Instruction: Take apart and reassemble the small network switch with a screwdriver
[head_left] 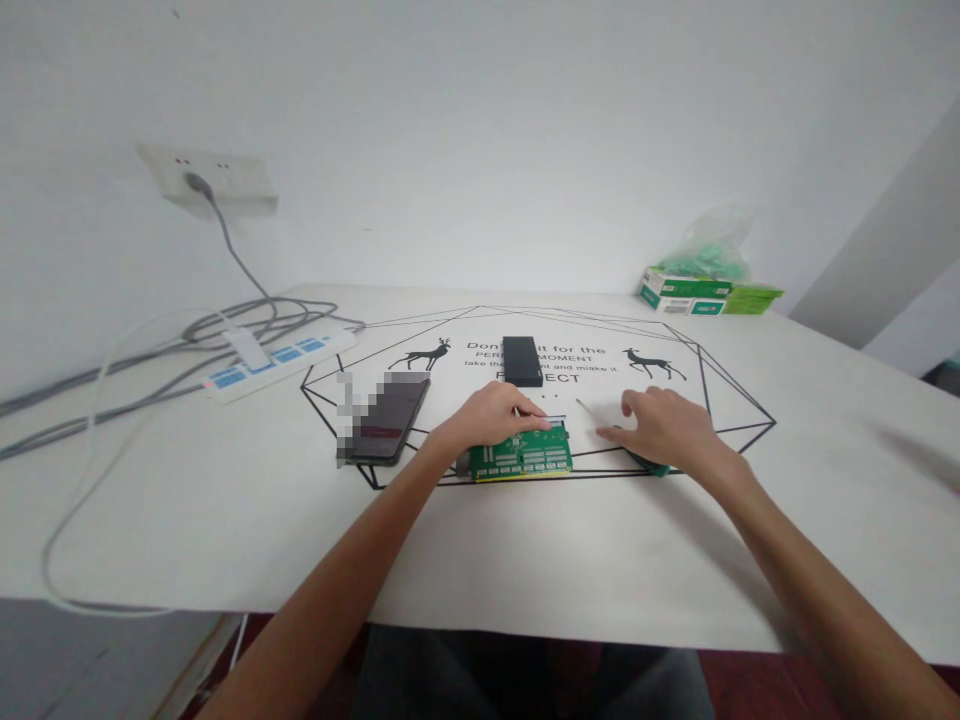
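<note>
A green circuit board (523, 458) lies flat on the white table (525, 560) in front of me. My left hand (491, 418) rests on the board's far left part, fingers curled and pressing down on it. My right hand (664, 425) sits on the table just right of the board, fingers bent over a screwdriver (592, 412) whose thin metal shaft sticks out toward the far left and whose dark green handle (651, 466) shows under the palm. A small black box (522, 361) stands just beyond the board.
A dark phone (390, 432) lies left of the board. A white power strip (274, 362) with grey cables (112, 385) runs along the left, plugged into a wall socket (206, 180). Green boxes and a plastic bag (705, 275) sit at the far right corner.
</note>
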